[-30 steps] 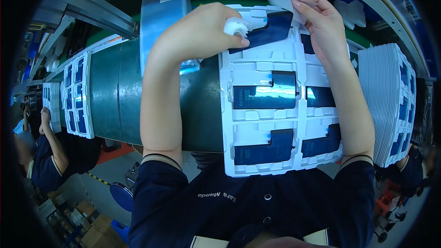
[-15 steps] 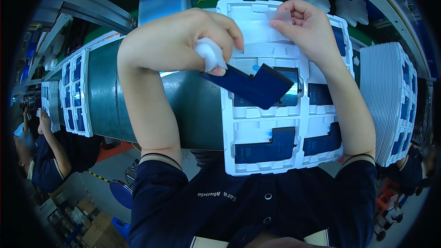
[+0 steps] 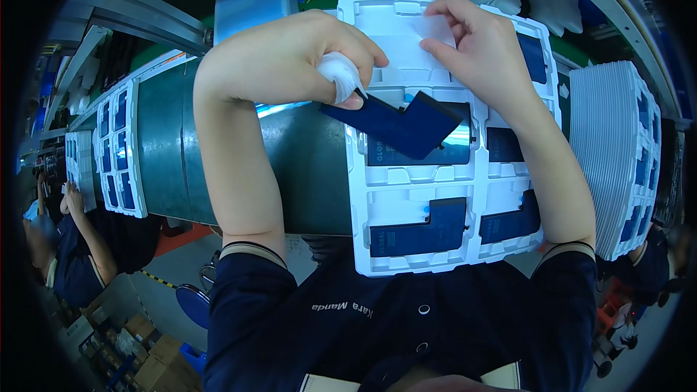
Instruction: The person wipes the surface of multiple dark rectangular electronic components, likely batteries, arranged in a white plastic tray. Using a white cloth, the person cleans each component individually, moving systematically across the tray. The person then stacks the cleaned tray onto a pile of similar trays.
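Observation:
My left hand [image 3: 290, 58] is closed on a flat, dark-blue L-shaped battery [image 3: 410, 127] by its narrow end, tilted above a white compartmented tray [image 3: 475, 207]. A wad of thin white sheets [image 3: 340, 75] is tucked in the same hand. Above the tray's far compartment is my right hand [image 3: 488, 51], its thumb and forefinger apart. A small translucent sheet [image 3: 436, 31] shows beside those fingertips; whether it touches them is unclear. More such batteries lie in the tray, among them a near-left one [image 3: 425, 231] and a near-right one [image 3: 508, 223].
A tall stack of white trays [image 3: 599, 160] stands at the right. Left, across the green work surface [image 3: 170, 152], is another loaded tray [image 3: 136, 196]. A clear blue-tinted box [image 3: 250, 7] and white bags [image 3: 555, 11] lie beyond. A co-worker [image 3: 76, 247] sits far left.
My right thumb and forefinger have parted from their pinch on the translucent sheet. My left hand, still gripping the battery, has shifted slightly right.

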The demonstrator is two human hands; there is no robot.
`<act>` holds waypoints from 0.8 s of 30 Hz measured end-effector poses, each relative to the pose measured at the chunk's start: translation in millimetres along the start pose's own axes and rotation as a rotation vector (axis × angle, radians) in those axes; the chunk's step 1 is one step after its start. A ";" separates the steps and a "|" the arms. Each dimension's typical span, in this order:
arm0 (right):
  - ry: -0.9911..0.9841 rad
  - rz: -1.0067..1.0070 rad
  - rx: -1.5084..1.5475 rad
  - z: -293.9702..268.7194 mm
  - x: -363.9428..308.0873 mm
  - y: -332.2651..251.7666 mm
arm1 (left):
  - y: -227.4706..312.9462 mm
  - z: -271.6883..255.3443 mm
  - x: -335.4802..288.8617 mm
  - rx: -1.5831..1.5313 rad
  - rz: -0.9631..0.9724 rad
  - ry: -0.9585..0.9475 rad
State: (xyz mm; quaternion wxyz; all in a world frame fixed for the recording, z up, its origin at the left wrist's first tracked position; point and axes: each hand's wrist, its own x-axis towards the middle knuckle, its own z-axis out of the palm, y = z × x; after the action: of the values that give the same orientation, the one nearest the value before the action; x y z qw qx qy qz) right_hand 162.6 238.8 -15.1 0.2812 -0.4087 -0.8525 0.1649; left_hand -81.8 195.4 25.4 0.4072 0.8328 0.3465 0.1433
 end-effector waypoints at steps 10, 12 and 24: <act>-0.020 0.280 0.741 -24.9 14.2 29.4 | -6.9 15.5 24.5 -0.058 -0.296 0.468; -0.045 0.221 0.597 -18.7 9.7 20.0 | -4.9 21.2 30.7 0.047 -0.361 0.448; 0.051 -0.050 0.221 -17.1 9.1 21.1 | 22.4 23.2 36.4 -0.298 -0.142 0.792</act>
State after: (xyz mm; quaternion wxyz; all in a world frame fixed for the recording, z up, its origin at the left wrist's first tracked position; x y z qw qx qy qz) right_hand 181.3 259.8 -9.3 0.3501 -0.3580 -0.8315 0.2403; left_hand -33.2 197.7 26.6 0.3674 0.6196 0.5081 0.4720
